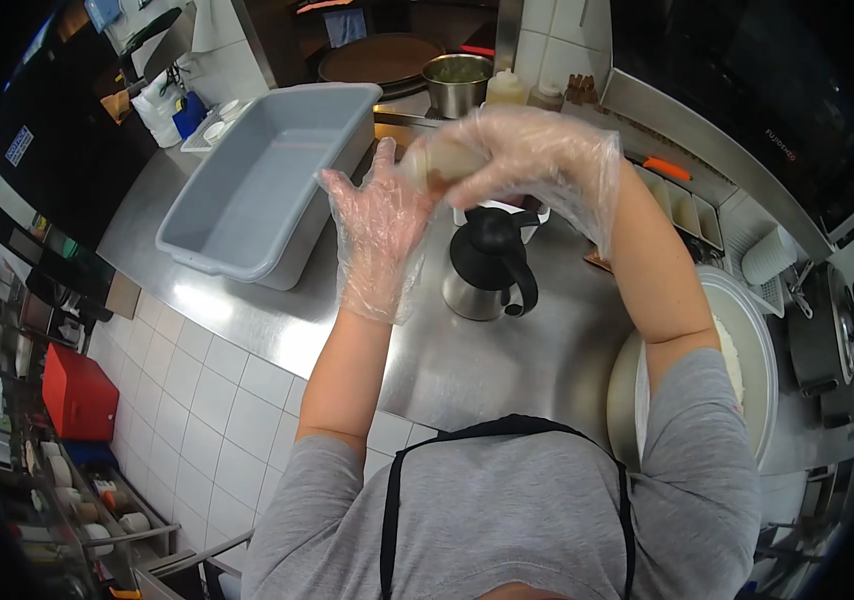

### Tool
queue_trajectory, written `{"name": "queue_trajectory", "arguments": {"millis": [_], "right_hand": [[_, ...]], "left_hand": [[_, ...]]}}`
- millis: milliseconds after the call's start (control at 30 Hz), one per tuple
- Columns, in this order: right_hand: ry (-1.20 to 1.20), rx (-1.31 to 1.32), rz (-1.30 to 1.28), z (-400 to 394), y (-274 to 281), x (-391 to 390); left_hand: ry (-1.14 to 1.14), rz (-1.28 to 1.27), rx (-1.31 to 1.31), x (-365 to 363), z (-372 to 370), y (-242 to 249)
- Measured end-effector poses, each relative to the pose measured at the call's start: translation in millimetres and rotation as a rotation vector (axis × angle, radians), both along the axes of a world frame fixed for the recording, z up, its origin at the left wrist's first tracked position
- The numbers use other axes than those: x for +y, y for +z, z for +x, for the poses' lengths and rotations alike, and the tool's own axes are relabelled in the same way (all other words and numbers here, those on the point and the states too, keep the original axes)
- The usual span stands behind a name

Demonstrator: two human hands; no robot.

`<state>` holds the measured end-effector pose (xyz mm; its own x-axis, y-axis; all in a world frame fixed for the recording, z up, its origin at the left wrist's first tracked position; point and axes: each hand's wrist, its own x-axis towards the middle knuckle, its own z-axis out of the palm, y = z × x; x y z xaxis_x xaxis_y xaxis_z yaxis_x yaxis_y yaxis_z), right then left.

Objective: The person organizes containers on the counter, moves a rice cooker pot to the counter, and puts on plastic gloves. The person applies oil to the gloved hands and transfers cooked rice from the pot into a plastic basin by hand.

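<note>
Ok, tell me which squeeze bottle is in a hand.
The squeeze bottle tipped sideways in the gloved right hand, above the black-topped carafe. The other two bottles stand upright by the tiled wall, untouched.

The right hand (537,160) in its loose plastic glove covers most of the bottle (442,160), so its cap and contents cannot be made out. The right arm hides part of the white plate (747,340). Shelf items at lower left are too small to identify.
</note>
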<state>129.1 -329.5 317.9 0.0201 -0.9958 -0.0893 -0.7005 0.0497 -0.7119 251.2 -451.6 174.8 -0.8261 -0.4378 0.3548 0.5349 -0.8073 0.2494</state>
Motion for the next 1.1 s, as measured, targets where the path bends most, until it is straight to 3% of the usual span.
{"name": "queue_trajectory", "arguments": {"millis": [67,233,633,700,733,800,833,900,933,1000,1067,1100], "right_hand": [[0.101,0.510,0.023,3.5,-2.7,1.5],[0.118,0.567,0.004,12.6,0.6,2.8],[0.141,0.458,-0.027,-3.9,-9.2,-9.6],[-0.050,-0.131,0.028,-12.7,-15.7,-13.8],[-0.056,-0.130,0.028,-19.4,-18.5,-18.9],[-0.211,-0.363,-0.074,-43.3,-28.9,-44.8],[-0.261,-0.440,-0.113,-58.3,-35.9,-61.3],[-0.201,-0.094,-0.856,-95.8,-59.5,-102.7],[-0.202,-0.092,-0.861,-98.2,-61.3,-105.7],[-0.474,0.015,-0.766,-105.0,-64.8,-112.2],[-0.454,-0.080,-0.783,-121.2,-86.5,-123.7],[-0.490,0.010,-0.740,-125.4,-93.2,-123.3]], "left_hand": [[-0.035,0.083,0.058,0.7,2.7,-1.1],[0.014,0.154,0.023,8.9,5.8,1.3],[0.085,0.147,0.011,6.9,9.8,-2.5],[0.172,0.164,-0.123,2.1,6.3,-5.9],[0.263,0.183,-0.257,0.1,5.1,-7.0],[0.241,0.286,-0.277,-13.6,7.7,-26.0],[0.055,0.303,-0.011,-32.7,5.1,-56.2],[0.139,0.136,-0.069,-23.3,11.9,-41.1],[0.137,0.131,-0.068,-24.3,16.7,-45.7],[0.046,0.344,-0.042,-38.5,27.2,-62.6],[-0.041,0.285,0.043,-46.8,35.8,-72.2],[-0.055,0.305,0.062,-47.5,39.7,-73.7]]}}
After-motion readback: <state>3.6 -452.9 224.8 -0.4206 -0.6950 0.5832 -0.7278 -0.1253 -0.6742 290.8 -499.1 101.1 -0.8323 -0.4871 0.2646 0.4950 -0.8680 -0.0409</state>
